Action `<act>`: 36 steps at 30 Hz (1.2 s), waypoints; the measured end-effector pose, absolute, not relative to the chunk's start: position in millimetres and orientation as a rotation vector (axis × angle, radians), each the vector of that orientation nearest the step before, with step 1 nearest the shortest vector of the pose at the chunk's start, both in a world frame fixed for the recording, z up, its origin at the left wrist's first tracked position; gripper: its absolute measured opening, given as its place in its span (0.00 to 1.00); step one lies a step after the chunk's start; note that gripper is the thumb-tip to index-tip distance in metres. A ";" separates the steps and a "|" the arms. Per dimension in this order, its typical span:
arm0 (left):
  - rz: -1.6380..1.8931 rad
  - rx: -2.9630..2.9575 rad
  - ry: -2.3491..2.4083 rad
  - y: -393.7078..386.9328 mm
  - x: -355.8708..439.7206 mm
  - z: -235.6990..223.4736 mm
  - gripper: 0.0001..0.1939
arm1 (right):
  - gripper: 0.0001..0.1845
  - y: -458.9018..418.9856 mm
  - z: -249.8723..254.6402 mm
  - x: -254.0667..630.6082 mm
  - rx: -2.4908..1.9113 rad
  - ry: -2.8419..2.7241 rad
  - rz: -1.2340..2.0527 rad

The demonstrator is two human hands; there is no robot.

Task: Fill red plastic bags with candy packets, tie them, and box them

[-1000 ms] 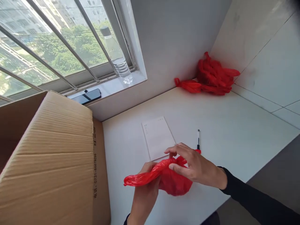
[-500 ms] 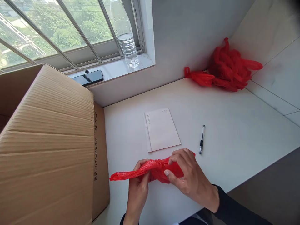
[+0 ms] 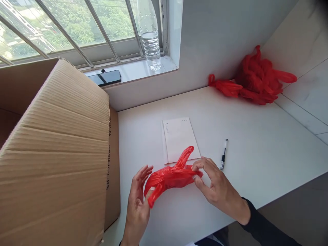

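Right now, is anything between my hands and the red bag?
Nothing visible blocks them: your right hand pinches one end of the red bag, and your left hand touches the other with its thumb.

**Soft daylight, washed-out window**

Daylight pours through the barred window upper left, view pretty blown out. The worktop is evenly lit, faint shadows, dim past its near edge. Held red bag catches tiny highlights; the corner pile looks kinda fuzzy. Dark smudge top right.
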State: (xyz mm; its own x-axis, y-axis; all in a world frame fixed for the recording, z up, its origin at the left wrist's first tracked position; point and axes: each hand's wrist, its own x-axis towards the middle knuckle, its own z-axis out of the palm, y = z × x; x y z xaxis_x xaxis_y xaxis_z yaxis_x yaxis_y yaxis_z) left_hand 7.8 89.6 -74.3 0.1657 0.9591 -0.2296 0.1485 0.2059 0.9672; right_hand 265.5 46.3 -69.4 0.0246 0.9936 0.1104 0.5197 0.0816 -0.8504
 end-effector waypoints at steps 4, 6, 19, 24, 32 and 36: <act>0.664 1.642 1.213 94.0 19.6 -60.0 0.21 | 0.12 50.5 -68.3 249.1 -1.525 -1.643 0.807; 0.636 1.752 1.186 96.3 25.0 -59.8 0.14 | 0.09 52.2 -67.8 244.8 -1.508 -1.674 0.824; 0.812 1.645 1.304 96.7 24.4 -53.9 0.18 | 0.10 53.7 -52.3 252.9 -1.643 -1.367 1.029; 0.935 1.629 1.306 98.6 25.3 -45.6 0.04 | 0.12 55.6 -49.5 252.3 -1.632 -1.230 1.017; 1.154 1.450 1.586 87.6 25.1 -28.1 0.11 | 0.07 40.3 -41.1 256.1 -1.570 -0.973 0.586; 1.202 1.574 1.541 78.9 25.2 -25.3 0.13 | 0.14 37.7 -16.3 233.7 -1.301 -1.377 0.321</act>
State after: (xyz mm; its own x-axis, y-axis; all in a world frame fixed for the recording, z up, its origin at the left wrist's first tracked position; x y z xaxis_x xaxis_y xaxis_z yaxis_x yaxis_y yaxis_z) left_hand 25.2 78.9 -25.3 -0.0956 0.9790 0.1800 0.4132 -0.1255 0.9019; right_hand 233.7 37.7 -16.3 0.2725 0.8089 0.5209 0.4950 0.3463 -0.7969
